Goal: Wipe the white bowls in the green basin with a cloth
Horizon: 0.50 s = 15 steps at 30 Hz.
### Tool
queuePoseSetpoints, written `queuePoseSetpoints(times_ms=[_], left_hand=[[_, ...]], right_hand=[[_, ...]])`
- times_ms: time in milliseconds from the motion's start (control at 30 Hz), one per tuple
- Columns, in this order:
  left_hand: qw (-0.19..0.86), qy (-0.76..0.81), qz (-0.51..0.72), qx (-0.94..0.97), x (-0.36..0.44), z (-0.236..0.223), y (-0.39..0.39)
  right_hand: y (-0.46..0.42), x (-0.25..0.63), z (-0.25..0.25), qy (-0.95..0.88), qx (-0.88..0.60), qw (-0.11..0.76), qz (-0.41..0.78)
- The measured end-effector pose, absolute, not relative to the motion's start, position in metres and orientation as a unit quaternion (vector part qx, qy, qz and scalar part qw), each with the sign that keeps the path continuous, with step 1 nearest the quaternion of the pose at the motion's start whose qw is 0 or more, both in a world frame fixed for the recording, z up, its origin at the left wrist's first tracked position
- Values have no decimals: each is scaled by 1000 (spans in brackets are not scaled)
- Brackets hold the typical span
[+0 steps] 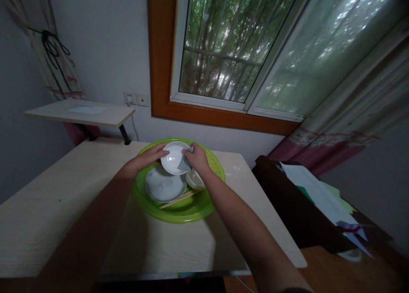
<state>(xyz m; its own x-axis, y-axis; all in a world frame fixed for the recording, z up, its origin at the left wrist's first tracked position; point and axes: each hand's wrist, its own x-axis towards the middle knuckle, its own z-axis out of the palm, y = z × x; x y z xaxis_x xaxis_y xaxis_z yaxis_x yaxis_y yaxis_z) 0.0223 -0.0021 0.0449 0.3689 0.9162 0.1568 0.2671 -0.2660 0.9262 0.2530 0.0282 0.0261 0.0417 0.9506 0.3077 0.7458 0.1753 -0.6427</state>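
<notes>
My left hand (157,153) grips the left rim of a small white bowl (173,157), its thumb over the edge. The bowl is tilted toward me above a green basin (181,216). In my right hand (196,156) is a grey cloth (184,164), pressed against the bowl's right inner side. Below the bowl, a white plate (165,185) with a faint pattern lies in the basin. A second white bowl (194,180) sits to its right, partly hidden by my right wrist. Wooden chopsticks (178,199) lie in front of the plate.
The basin stands on a pale wooden table (79,208). A raised shelf (79,112) with a paper sheet is at the back left, near a wall socket (136,99). Behind is a barred window (236,46). Papers (319,191) lie on dark furniture at the right.
</notes>
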Motion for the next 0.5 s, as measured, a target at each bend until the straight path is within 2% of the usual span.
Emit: queuePoseSetpoints(times_ms=[267, 500], left_hand=[[367, 404, 345, 764, 16, 33, 17], [380, 401, 326, 767, 13, 37, 8]], right_hand=[[25, 253, 29, -687, -628, 340, 136], [20, 250, 31, -730, -587, 316, 149]])
